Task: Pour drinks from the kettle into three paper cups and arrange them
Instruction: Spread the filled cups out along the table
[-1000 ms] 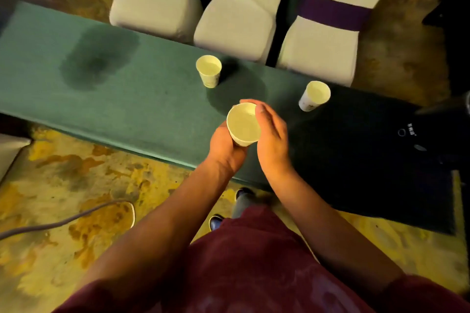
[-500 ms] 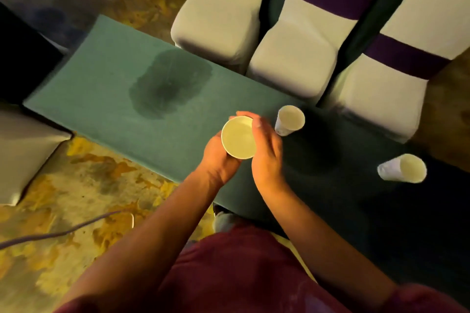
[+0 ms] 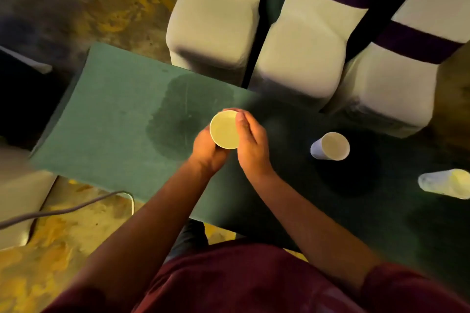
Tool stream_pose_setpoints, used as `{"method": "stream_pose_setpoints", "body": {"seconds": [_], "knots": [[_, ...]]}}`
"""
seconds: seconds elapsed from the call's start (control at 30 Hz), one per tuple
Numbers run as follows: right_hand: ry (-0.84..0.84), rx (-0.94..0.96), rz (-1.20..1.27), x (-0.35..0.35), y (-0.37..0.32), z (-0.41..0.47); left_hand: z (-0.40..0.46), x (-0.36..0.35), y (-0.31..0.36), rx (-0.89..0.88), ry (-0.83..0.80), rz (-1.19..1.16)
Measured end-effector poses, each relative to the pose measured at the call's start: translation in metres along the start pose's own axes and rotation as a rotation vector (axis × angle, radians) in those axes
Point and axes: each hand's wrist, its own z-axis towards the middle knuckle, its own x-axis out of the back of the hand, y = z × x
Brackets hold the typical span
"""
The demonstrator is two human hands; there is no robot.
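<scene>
A white paper cup point(image 3: 224, 130) is held upright over the green table point(image 3: 114, 119), close to a dark wet patch point(image 3: 178, 114). My left hand point(image 3: 207, 151) cups it from below and the left. My right hand point(image 3: 250, 141) wraps its right side, thumb on the rim. A second paper cup point(image 3: 330, 146) stands on the dark part of the table to the right. A third paper cup point(image 3: 446, 183) stands at the right edge of the view. No kettle is in view.
Three white-covered chairs with purple bands point(image 3: 300, 40) line the far side of the table. A grey cable point(image 3: 63, 209) runs over the stained floor at lower left. A pale seat point(image 3: 17, 198) stands at the left edge.
The view has swung left, so the two standing cups now sit further right in the frame. Both hands have carried the held cup leftward along the table, up to the wet patch.
</scene>
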Motion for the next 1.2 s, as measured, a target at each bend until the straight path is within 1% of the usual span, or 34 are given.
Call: {"method": "stream_pose_setpoints", "body": {"seconds": [0.07, 0.2, 0.27, 0.37, 0.43, 0.57, 0.63, 0.7, 0.8, 1.03, 1.13, 1.2], "knots": [[0.025, 0.011, -0.007, -0.021, 0.002, 0.01, 0.015, 0.01, 0.021, -0.014, 0.024, 0.093], [0.093, -0.017, -0.022, -0.062, 0.008, 0.027, 0.042, 0.027, 0.059, 0.01, 0.075, 0.183], [0.113, -0.029, -0.039, -0.08, 0.01, 0.036, 0.055, 0.036, 0.076, 0.007, 0.072, 0.245], [0.152, -0.037, -0.062, -0.103, 0.016, 0.05, 0.075, 0.053, 0.101, -0.067, 0.022, 0.453], [0.16, -0.049, -0.077, -0.117, 0.023, 0.057, 0.087, 0.067, 0.117, -0.103, 0.04, 0.591], [0.154, -0.078, -0.077, -0.14, 0.036, 0.07, 0.105, 0.093, 0.14, -0.334, 0.043, 1.031], [0.148, -0.086, -0.076, -0.152, 0.04, 0.074, 0.11, 0.104, 0.148, -0.416, 0.017, 1.177], [0.144, -0.089, -0.083, -0.16, 0.045, 0.075, 0.115, 0.111, 0.152, -0.46, 0.02, 1.27], [0.151, -0.104, -0.075, -0.165, 0.05, 0.076, 0.119, 0.115, 0.155, -0.487, 0.026, 1.333], [0.158, -0.181, -0.114, -0.162, 0.056, 0.077, 0.119, 0.113, 0.151, -0.477, 0.034, 1.348], [0.107, -0.214, -0.156, -0.154, 0.052, 0.081, 0.116, 0.112, 0.154, -0.444, 0.039, 1.305], [0.129, -0.227, -0.159, -0.151, 0.043, 0.079, 0.112, 0.114, 0.157, -0.415, 0.064, 1.245]]}}
